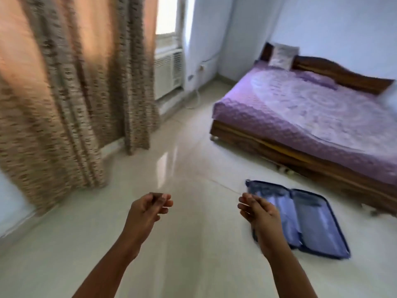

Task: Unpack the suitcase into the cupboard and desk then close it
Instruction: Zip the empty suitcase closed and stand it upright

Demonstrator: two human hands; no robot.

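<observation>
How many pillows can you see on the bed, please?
1: a pale pillow stands at the head of the bed, against the wooden headboard. The frame cuts off the bed's right end, so more may be hidden.

Daylight, bright, entering through the window (165, 16) at top centre; pane blown out white. Curtain (64, 87) backlit, glowing orange at the upper left. Glossy floor (171, 244) carries a pale glare streak below the window. Soft shadows only. Heavy motion blur throughout, worst on curtain and along the frame edges. Wide-angle bending tilts walls and bed (311, 112). Nothing sharp.
</observation>
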